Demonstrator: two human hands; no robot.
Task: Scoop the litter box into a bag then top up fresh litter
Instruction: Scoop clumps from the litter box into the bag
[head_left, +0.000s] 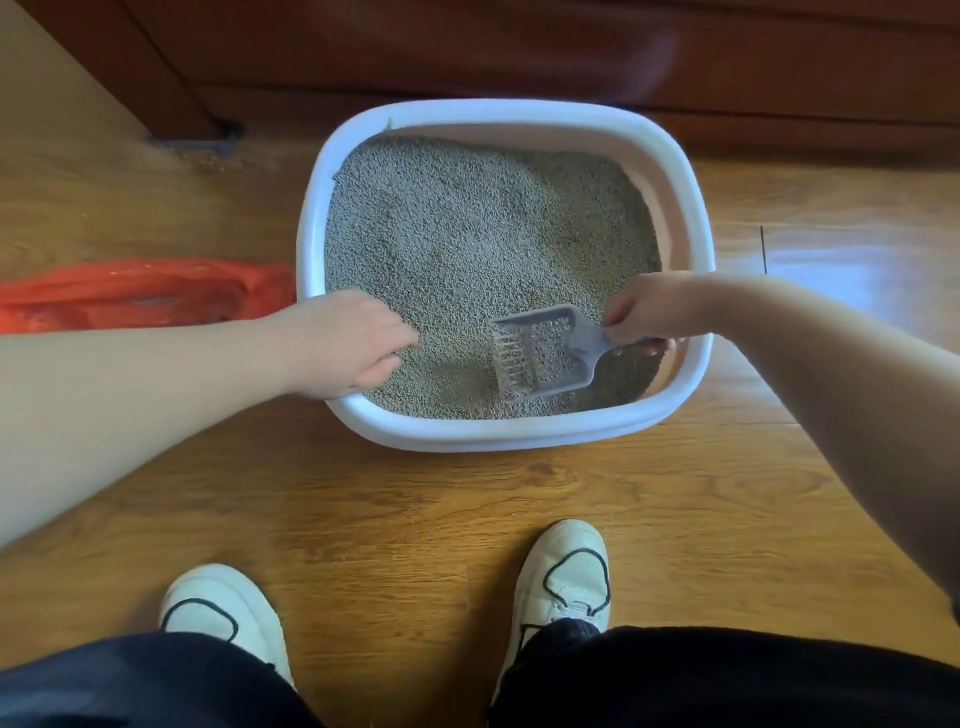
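Head cam, looking down: one white litter box (519, 435) on the wood floor (363, 519), full of grey litter (467, 234). One grey slotted scoop (543, 356), its head lying in the litter at the near side with some granules in it. My right hand (641, 312) pinches its handle. My left hand (353, 343) is curled over the box's near-left rim. One orange bag (145, 296) lies just left of the box, and my two white shoes (223, 613) are at the bottom.
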